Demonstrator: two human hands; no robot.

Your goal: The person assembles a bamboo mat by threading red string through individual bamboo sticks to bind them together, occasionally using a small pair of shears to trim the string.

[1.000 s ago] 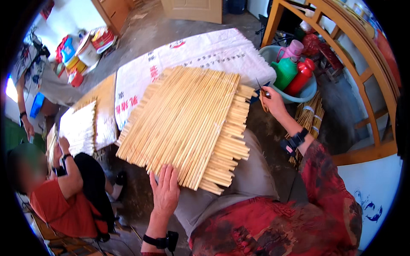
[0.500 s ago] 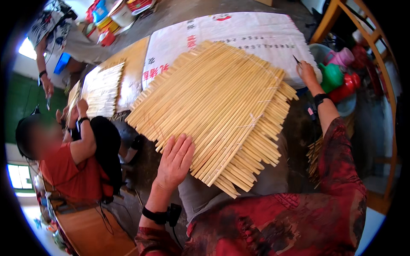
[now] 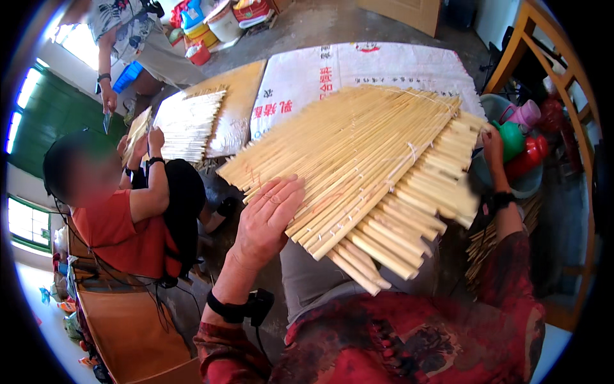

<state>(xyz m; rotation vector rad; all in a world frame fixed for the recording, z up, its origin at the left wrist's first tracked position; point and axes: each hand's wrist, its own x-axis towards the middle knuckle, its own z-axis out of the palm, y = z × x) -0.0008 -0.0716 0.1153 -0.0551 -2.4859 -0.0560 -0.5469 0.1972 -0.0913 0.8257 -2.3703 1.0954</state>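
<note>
A mat of pale, peeled sticks, bound with white thread along its right side, lies across the table's near edge and my lap. Beneath it a second layer of sticks juts out to the right with uneven ends. My left hand grips the upper mat's near left edge, fingers laid over the top and the thumb hidden below. At the far right end of the sticks is my right hand, its fingers curled and blurred against the stick ends. What it holds there is hidden.
The table wears a white printed sheet. On its left part lies another stick mat. A seated co-worker in red handles a small stick piece; a standing person holds a blade. A green jug and basin stand right.
My right hand has come down and nearer, from above the sheet to the stick ends; its dark pointed tool no longer shows. The upper mat has shifted, exposing more of the lower layer.
</note>
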